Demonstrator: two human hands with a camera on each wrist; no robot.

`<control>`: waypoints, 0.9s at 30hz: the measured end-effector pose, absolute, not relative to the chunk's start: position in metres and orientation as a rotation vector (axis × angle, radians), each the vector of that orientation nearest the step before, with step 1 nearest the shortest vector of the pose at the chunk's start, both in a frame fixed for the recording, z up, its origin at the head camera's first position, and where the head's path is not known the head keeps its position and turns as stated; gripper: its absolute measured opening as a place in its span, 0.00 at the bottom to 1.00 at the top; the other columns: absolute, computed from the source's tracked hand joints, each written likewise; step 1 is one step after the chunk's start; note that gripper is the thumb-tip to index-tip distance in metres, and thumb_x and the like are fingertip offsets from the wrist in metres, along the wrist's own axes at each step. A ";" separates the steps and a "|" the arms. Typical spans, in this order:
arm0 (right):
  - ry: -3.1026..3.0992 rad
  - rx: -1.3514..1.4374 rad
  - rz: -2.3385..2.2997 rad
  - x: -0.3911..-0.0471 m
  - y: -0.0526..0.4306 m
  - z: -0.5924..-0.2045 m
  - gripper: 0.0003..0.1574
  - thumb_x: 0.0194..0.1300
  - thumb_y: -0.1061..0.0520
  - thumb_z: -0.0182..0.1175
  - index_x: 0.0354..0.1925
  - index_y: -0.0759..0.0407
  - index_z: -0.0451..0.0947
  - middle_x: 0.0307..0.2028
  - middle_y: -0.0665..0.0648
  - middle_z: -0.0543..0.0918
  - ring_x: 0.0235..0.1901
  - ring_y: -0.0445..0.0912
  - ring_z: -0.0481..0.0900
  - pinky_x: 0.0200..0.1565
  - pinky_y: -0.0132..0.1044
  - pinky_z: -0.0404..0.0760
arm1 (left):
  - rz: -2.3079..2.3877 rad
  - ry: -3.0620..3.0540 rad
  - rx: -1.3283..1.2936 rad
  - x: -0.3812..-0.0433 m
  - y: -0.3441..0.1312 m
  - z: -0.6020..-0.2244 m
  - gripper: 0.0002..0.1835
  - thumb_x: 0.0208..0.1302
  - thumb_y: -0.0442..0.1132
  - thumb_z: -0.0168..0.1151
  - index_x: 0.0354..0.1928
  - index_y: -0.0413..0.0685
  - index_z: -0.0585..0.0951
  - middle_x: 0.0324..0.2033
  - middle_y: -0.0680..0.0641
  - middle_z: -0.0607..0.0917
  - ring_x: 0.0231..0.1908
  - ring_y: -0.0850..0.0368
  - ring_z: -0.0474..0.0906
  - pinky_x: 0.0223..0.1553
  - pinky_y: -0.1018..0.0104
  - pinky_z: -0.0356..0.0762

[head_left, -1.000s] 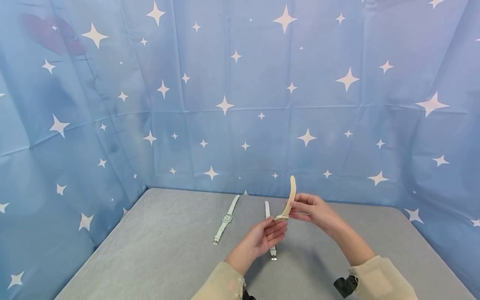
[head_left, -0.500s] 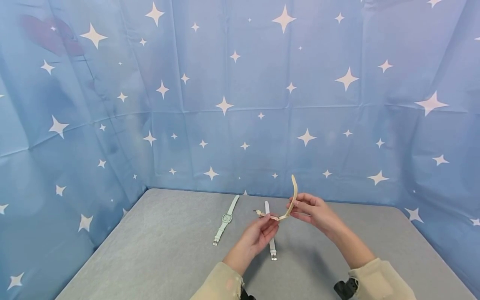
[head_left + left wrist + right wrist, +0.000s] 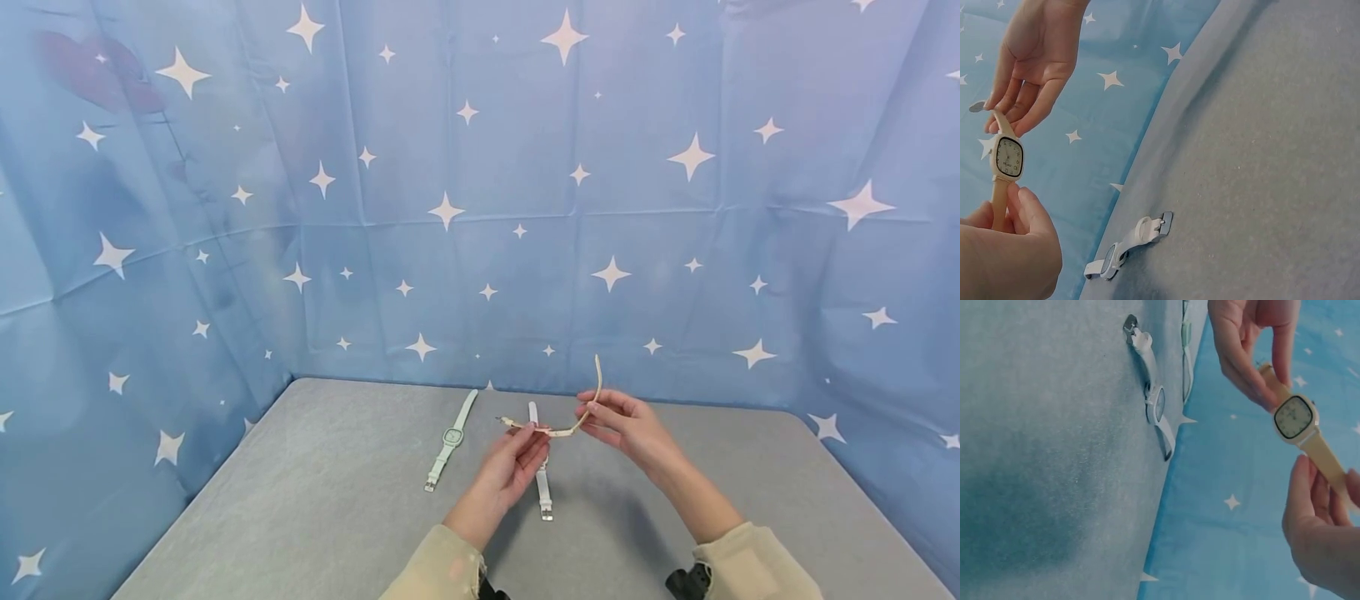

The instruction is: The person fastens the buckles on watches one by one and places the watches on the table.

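A cream wristwatch [image 3: 561, 433] is held above the table between both hands, edge-on in the head view. Its rounded square dial [image 3: 1009, 156] with black trim shows in both wrist views. My left hand [image 3: 502, 471] pinches the buckle-side strap between thumb and fingers. Thumb and fingers of my right hand [image 3: 630, 429] grip the longer strap, whose tip curves up past them. Under the left hand lies a white wristwatch [image 3: 544, 496], partly hidden by it. To the left rests a mint green wristwatch [image 3: 453, 437], laid out flat.
The grey cloth-covered table [image 3: 315, 492] ends at a blue star-patterned curtain [image 3: 480, 250] behind and along both sides. A dark device [image 3: 688, 582] sits at the right sleeve [image 3: 753, 562].
The cream wristwatch has been tilted until its dial turned edge-on to the head view, and its buckle end has come out left of the left hand. The left hand shifted slightly left.
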State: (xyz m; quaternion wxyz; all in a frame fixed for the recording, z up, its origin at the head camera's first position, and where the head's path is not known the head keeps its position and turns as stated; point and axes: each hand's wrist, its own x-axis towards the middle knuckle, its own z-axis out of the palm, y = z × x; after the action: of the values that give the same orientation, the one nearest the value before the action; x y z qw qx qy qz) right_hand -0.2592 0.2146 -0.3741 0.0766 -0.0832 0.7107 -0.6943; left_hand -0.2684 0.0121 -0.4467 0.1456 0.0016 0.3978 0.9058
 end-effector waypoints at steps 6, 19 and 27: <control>2.102 -0.226 -2.130 -0.258 0.216 -0.376 0.26 0.74 0.54 0.57 0.63 0.67 0.70 0.43 0.47 0.86 0.48 0.36 0.84 0.55 0.33 0.82 | 2.657 1.115 0.041 -0.272 0.006 -0.444 0.04 0.76 0.37 0.52 0.43 0.47 0.76 0.36 0.55 0.88 0.42 0.65 0.85 0.54 0.71 0.81; 2.074 -0.296 -2.185 -0.257 0.210 -0.379 0.26 0.74 0.59 0.56 0.64 0.71 0.68 0.43 0.46 0.87 0.49 0.37 0.84 0.56 0.33 0.81 | 2.741 1.148 0.006 -0.275 -0.008 -0.438 0.05 0.75 0.33 0.52 0.44 0.48 0.77 0.38 0.54 0.88 0.41 0.66 0.84 0.50 0.74 0.81; 2.072 -0.314 -2.175 -0.251 0.208 -0.373 0.28 0.74 0.58 0.56 0.65 0.74 0.66 0.43 0.47 0.87 0.49 0.38 0.84 0.56 0.34 0.82 | 2.719 1.180 -0.020 -0.272 -0.002 -0.441 0.06 0.72 0.31 0.54 0.39 0.50 0.78 0.35 0.55 0.88 0.38 0.66 0.84 0.46 0.74 0.82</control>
State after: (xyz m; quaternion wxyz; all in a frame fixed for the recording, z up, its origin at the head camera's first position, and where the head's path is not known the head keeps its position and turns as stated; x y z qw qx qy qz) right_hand -0.2513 0.2075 -0.3732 0.0606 -0.1039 0.6848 -0.7187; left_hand -0.2718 -0.0023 -0.4411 0.0887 -0.0068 0.3964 0.9137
